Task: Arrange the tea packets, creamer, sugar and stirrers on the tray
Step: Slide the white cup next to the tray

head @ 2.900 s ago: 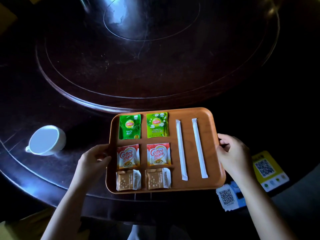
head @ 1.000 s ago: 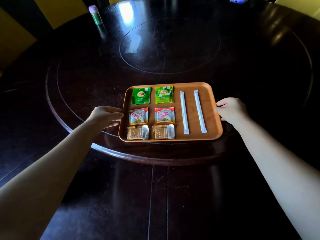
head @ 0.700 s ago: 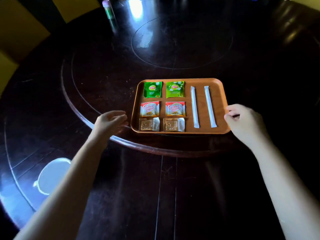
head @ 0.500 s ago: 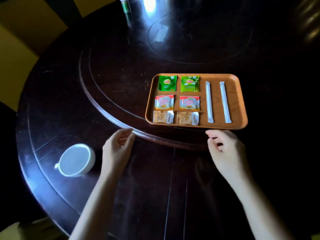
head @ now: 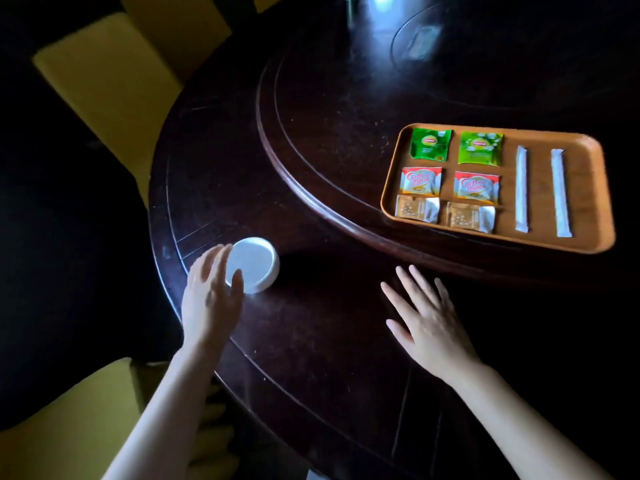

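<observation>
In the head view, your left hand [head: 211, 299] reaches toward the round white ceramic cup [head: 254, 264] on the dark wooden table [head: 311, 341]; its fingers are spread and lightly curved at the cup's near rim, and motion blur prevents confirming contact. Your right hand [head: 427, 323] hovers flat above the table with fingers spread, holding nothing, well apart from the tray. The rectangular orange-brown wooden tray [head: 588, 188] rests on the raised round turntable [head: 329, 209], near its edge. On the tray, two green tea packets [head: 430, 144] occupy the far row, two red-and-white creamer sachets [head: 420, 181] the middle row, and two brown sugar sachets [head: 416, 209] the near row, forming two columns. Two white paper-wrapped stirrers [head: 521, 188] lie parallel to the right of the columns, apart from each other. This grid likely keeps each item type grouped and individually reachable. Judge the arrangement as complete: every named item sits on the tray, none overlapping. Note that the cup is not among the task's items; a grasp on it likely serves a further step.
</observation>
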Demonstrator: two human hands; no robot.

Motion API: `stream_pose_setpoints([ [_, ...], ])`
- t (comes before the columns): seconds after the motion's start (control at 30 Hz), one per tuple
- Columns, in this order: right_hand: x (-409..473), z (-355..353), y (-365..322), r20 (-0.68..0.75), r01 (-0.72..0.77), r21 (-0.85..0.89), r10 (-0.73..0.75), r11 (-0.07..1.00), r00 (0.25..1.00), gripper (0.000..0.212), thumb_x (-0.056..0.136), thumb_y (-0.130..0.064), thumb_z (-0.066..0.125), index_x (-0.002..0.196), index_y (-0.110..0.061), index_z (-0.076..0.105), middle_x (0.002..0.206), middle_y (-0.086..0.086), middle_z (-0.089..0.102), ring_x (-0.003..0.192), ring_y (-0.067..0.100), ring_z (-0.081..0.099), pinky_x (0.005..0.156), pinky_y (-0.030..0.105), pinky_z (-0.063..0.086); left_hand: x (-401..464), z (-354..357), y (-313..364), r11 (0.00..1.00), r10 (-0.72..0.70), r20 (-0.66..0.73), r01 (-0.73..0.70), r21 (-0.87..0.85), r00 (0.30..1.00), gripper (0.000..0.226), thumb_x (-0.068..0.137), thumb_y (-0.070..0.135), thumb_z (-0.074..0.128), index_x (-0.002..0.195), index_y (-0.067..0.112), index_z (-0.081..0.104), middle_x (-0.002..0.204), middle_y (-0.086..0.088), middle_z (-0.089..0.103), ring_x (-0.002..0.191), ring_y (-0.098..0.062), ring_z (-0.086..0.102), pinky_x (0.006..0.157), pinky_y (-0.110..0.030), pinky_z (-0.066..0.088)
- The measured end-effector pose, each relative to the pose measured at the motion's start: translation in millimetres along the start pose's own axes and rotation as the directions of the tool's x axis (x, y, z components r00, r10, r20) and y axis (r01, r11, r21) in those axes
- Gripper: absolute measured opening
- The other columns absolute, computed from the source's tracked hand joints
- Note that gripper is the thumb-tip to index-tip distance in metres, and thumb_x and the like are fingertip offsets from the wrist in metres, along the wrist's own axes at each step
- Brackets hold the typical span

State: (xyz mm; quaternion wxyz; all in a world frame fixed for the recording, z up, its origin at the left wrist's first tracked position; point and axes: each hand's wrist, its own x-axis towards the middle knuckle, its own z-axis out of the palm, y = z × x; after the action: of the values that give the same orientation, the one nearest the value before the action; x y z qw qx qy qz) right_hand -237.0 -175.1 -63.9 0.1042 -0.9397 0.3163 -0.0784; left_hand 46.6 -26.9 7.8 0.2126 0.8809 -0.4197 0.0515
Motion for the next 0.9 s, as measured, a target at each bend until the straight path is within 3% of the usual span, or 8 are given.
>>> stream_pose_setpoints([
  [0.17,1,6,4,0.071,0.009,-0.064,-0.004,0.998,0.997,0.058,0.09,-0.051,0.027,0.141,-0.026,0.033,0.152,0.008,0.032,0.143,0.022,0.013,0.114,0.052,0.012,14,8,-38,0.995,-0.093,0.136,0.095,-0.007,0.986,0.053,0.089,0.016,0.055,0.134,-0.005,0.039,0.136,-0.029,0.046,0.127,-0.042,0.042,0.107,-0.051,0.033],
  [0.3,1,5,2,0.095,-0.014,-0.068,0.02,0.998,0.995,0.058,0.092,-0.053,0.02,0.142,-0.026,0.031,0.152,0.007,0.032,0.142,0.019,0.014,0.113,0.043,-0.003,18,4,-38,0.984,-0.135,0.245,0.159,-0.082,0.96,0.041,0.091,0.014,0.053,0.13,0.003,0.048,0.131,-0.019,0.055,0.118,-0.032,0.052,0.096,-0.034,0.036],
  [0.4,2,4,0,0.108,-0.03,-0.059,0.036,0.998,0.994,0.059,0.087,-0.05,0.03,0.142,-0.027,0.032,0.152,0.006,0.033,0.142,0.018,0.014,0.113,0.043,-0.004,18,2,-35,0.968,-0.163,0.256,0.204,-0.145,0.953,0.027,0.09,0.013,0.054,0.115,0.005,0.06,0.117,-0.018,0.062,0.101,-0.031,0.06,0.082,-0.03,0.038],
  [0.47,2,4,0,0.107,-0.036,-0.059,0.043,0.998,0.993,0.059,0.087,-0.049,0.031,0.142,-0.027,0.033,0.151,0.006,0.033,0.141,0.018,0.015,0.113,0.043,-0.003,16,-1,-40,0.918,-0.217,0.291,0.296,-0.264,0.932,0.019,0.087,0.018,0.055,0.1,0.024,0.067,0.101,-0.011,0.068,0.086,-0.027,0.063,0.08,-0.034,0.046],
  [0.53,2,4,0,0.106,-0.042,-0.058,0.048,0.997,0.993,0.059,0.086,-0.049,0.031,0.141,-0.028,0.033,0.151,0.006,0.034,0.141,0.017,0.015,0.113,0.043,-0.002,13,-3,-48,0.845,-0.257,0.332,0.378,-0.378,0.908,0.026,0.084,0.021,0.056,0.079,0.045,0.065,0.075,0.008,0.071,0.07,-0.012,0.066,0.071,-0.032,0.054],
  [0.6,2,4,0,0.1,-0.043,-0.058,0.049,0.997,0.994,0.059,0.086,-0.049,0.031,0.141,-0.028,0.034,0.151,0.006,0.034,0.141,0.017,0.015,0.113,0.043,-0.001,8,-4,-54,0.828,-0.24,0.366,0.387,-0.406,0.899,0.026,0.087,0.015,0.06,0.077,0.039,0.064,0.06,0.018,0.069,0.058,0.003,0.063,0.058,-0.018,0.054],
  [0.73,3,4,0,0.082,-0.041,-0.057,0.046,0.998,0.996,0.059,0.085,-0.049,0.033,0.14,-0.027,0.035,0.151,0.006,0.035,0.141,0.018,0.018,0.113,0.046,0.005,-2,4,-54,0.736,-0.245,0.4,0.438,-0.516,0.883,0.012,0.089,0.013,0.059,0.082,0.023,0.061,0.06,0.016,0.07,0.056,0.004,0.06,0.052,-0.01,0.048],
  [0.9,3,3,0,0.079,-0.037,-0.051,0.041,0.998,0.996,0.059,0.085,-0.049,0.034,0.14,-0.027,0.037,0.151,0.006,0.035,0.141,0.02,0.022,0.113,0.047,0.006,-6,12,-53,0.546,-0.295,0.436,0.525,-0.653,0.85,0.016,0.093,0.019,0.053,0.081,0.023,0.064,0.068,0.008,0.071,0.066,-0.002,0.061,0.058,-0.012,0.046],
])
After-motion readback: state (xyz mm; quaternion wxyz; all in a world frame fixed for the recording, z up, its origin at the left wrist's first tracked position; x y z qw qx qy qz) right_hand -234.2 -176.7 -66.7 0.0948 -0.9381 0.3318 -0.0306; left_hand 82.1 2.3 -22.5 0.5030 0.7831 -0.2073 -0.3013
